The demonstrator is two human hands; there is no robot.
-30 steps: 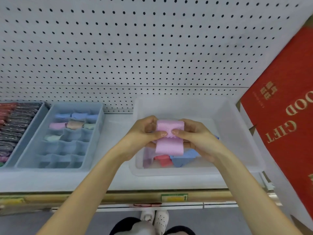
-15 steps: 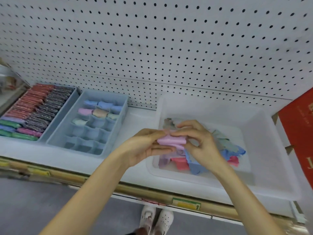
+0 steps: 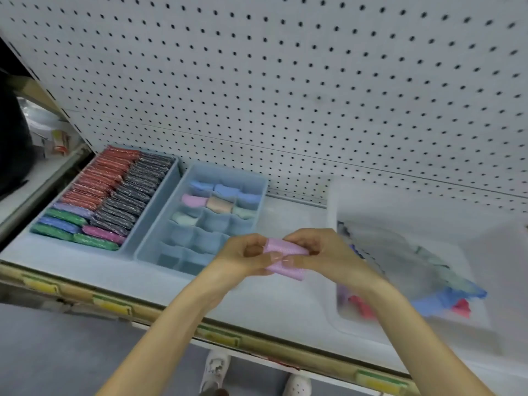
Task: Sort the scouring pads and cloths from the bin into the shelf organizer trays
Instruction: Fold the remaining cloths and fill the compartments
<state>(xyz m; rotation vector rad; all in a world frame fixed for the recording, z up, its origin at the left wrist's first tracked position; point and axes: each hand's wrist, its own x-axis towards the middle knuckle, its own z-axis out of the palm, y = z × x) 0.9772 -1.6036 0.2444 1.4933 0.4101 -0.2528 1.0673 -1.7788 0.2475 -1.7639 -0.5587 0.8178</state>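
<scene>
A rolled pink cloth was pinched between the left hand and right hand — fingers curled round it. The compartment tray lay just left of the grip, the clear bin just right.

White shelf stretching from 9 to 3 o'clock, three containers sitting on it. Far out at 9 o'clock, a blue tray of scouring pads, with a compartmented organizer tray just beside it at 10. Over at 3 o'clock, well apart, a clear bin.

Part of pink cloth behind fingers
</scene>
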